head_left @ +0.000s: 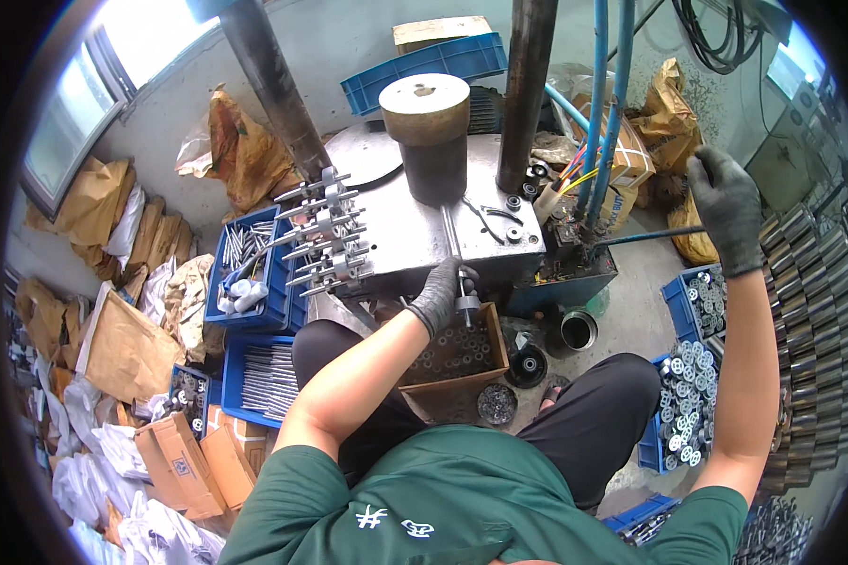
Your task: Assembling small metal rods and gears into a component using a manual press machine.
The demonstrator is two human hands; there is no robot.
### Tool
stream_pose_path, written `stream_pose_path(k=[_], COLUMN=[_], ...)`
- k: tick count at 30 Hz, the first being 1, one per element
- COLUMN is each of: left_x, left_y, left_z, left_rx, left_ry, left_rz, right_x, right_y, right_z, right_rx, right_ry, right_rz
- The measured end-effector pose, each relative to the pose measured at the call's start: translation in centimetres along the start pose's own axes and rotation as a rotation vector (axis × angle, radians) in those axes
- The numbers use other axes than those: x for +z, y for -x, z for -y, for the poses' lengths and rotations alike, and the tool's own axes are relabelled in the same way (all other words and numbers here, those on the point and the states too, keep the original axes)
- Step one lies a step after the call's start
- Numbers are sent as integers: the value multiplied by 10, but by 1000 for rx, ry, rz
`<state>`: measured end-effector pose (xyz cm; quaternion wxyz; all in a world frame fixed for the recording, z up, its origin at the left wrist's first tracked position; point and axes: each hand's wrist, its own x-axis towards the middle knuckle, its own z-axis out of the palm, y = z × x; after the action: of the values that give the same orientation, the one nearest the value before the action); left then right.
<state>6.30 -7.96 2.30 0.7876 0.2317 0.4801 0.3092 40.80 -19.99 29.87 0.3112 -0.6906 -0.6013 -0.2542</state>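
Observation:
My left hand [436,297], in a dark grey glove, is closed around a metal shaft [467,309] with a round grey wheel on it, at the near edge of the steel press table [400,235]. A bright rod [449,231] runs from that hand toward the dark press ram [429,141] with its wide, pale top. My right hand [725,202], gloved too, is raised at the right with fingers loosely bent. It is beside the end of a long lever [650,235], which passes behind the wrist; contact there cannot be made out.
Shafts with wheels [330,235] line the table's left edge. Pliers-like tool [485,221] and black rings lie at its right. A wooden box [452,363] of small round parts stands below. Blue crates [259,377] hold rods at left; another [652,443] holds wheels at right. Two columns flank the ram.

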Motion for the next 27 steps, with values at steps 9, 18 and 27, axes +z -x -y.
stream_pose_path(k=[9, 18, 27], left_x=[-41, -81, -196], left_y=[62, 151, 107], left_z=[58, -33, -120], left_rx=[425, 800, 519], left_ry=[-732, -340, 566], left_rz=[164, 32, -155], right_x=[-41, 53, 130], right_y=[118, 141, 181], right_z=[57, 91, 52], right_rx=[-385, -528, -160], right_ry=[-40, -455, -705], right_rz=[143, 381, 1084])
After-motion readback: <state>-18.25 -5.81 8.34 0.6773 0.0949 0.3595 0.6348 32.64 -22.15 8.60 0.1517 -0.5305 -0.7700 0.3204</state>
